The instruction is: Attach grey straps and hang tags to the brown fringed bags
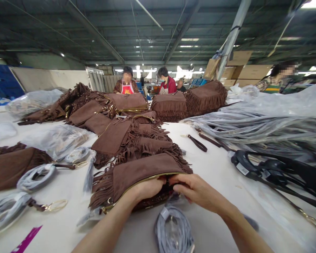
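A brown suede-like pouch [147, 167] with fringe and a gold zipper lies in front of me, its mouth unzipped. My left hand [150, 188] reaches into the opening; its fingers curl inside, and what they hold, if anything, is hidden. At the right end of the mouth my right hand [191, 186] is closed, thumb and fingers around the zipper edge. The dark patterned lining [155, 201] shows below my left hand. A coiled grey strap in clear wrapping [173, 230] lies just below the pouch.
More brown fringed bags [113, 135] are heaped beyond the pouch. Wrapped straps [37, 177] lie left; a wrist strap [197, 143], a bundle of wrapped straps [252, 128] and a black strapped object [274, 172] lie right. Two people [167, 84] are across the table, another [276, 79] at right.
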The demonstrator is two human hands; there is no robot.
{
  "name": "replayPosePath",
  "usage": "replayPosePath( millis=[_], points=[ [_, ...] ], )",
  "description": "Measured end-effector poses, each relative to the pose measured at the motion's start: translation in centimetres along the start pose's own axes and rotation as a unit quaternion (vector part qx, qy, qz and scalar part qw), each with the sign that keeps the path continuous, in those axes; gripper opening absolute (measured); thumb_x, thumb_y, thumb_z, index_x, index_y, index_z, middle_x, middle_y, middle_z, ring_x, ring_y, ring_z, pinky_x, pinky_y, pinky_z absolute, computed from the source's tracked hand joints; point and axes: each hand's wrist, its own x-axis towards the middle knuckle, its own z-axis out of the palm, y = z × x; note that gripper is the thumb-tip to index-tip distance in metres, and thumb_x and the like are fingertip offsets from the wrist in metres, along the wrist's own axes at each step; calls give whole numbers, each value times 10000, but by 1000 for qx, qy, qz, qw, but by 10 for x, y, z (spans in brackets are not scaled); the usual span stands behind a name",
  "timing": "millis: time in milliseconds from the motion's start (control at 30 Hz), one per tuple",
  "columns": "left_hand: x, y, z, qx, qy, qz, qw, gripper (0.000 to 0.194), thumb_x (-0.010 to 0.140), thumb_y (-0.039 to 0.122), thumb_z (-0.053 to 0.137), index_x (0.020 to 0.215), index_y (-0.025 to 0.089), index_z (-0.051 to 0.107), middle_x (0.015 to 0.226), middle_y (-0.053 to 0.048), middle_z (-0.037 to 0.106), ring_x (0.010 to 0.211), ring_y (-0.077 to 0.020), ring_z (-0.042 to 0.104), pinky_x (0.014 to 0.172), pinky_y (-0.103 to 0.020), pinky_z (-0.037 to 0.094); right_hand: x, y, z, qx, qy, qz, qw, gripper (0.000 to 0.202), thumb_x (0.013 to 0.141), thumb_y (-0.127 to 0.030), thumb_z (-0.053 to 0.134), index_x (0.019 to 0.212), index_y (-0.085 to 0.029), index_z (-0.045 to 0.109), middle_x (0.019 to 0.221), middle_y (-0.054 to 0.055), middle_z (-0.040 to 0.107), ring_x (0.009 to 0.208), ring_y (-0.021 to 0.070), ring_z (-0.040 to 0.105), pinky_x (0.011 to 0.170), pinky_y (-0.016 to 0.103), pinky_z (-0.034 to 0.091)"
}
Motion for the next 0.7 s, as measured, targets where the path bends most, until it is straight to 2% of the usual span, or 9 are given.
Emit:
replayPosePath(
  millis=[100, 167, 267, 367, 433, 500, 567, 633, 700],
  points=[
    [-4, 7, -4, -32, 13, -11, 999, 111, 713, 186, 519, 675, 223, 616, 833, 7, 699, 889, -222, 574, 869, -298, 427, 6, 4, 5, 146, 27, -12, 989, 171, 855, -353, 578, 901, -205, 651, 708, -31, 615, 460, 88, 457, 465, 220, 337],
    [-3, 8, -2, -63, 30, -35, 997, 100, 701, 224, 485, 642, 214, 565, 794, 3, 670, 829, -209, 549, 792, -285, 428, 11, 5, 10, 237, 45, -8, 970, 252, 818, -442, 638, 846, -192, 625, 722, -20, 622, 463, 79, 443, 447, 213, 315],
    [-1, 4, 4, -80, 39, -65, 994, 108, 693, 249, 447, 619, 207, 513, 713, 3, 619, 724, -188, 512, 677, -277, 414, 15, 7, 15, 299, 58, 4, 952, 344, 776, -515, 706, 815, -187, 610, 695, -18, 615, 512, 96, 499, 453, 206, 363],
    [1, 2, 6, -74, 39, -80, 993, 107, 687, 250, 468, 613, 210, 532, 697, -2, 618, 706, -195, 519, 684, -285, 419, 14, 10, 15, 360, 40, -3, 932, 355, 797, -517, 713, 877, -179, 637, 763, 12, 652, 657, 133, 606, 622, 254, 497],
    [-2, 5, 1, -54, 29, -59, 996, 110, 695, 241, 491, 636, 219, 581, 737, -7, 655, 760, -214, 556, 769, -294, 432, 13, 13, 14, 406, 16, -12, 914, 355, 784, -476, 748, 949, -178, 648, 874, 45, 687, 799, 162, 653, 754, 294, 519],
    [-7, 11, -8, 3, 32, -8, 999, 136, 725, 232, 494, 675, 235, 620, 805, -16, 694, 833, -232, 585, 863, -300, 420, 14, 15, 14, 415, 7, -11, 910, 366, 743, -429, 799, 971, -185, 648, 931, 58, 705, 884, 184, 670, 820, 319, 519],
    [-13, 18, -17, 77, 41, 30, 996, 162, 762, 231, 480, 700, 244, 629, 848, -26, 708, 855, -237, 595, 898, -306, 407, 16, 18, 15, 389, 26, 2, 921, 360, 718, -443, 817, 909, -189, 647, 894, 52, 717, 845, 191, 692, 791, 331, 540],
    [-16, 23, -23, 120, 43, 36, 991, 188, 788, 238, 455, 687, 237, 613, 833, -31, 697, 821, -231, 587, 862, -307, 412, 18, 20, 18, 365, 52, 20, 929, 383, 715, -517, 794, 824, -184, 640, 829, 46, 719, 748, 187, 706, 701, 321, 563],
    [-15, 24, -24, 106, 39, 48, 992, 189, 776, 221, 443, 652, 221, 585, 782, -16, 666, 779, -210, 562, 800, -291, 412, 21, 22, 20, 355, 67, 30, 932, 424, 699, -566, 783, 795, -181, 635, 791, 41, 718, 676, 180, 705, 621, 298, 566]
  ],
)
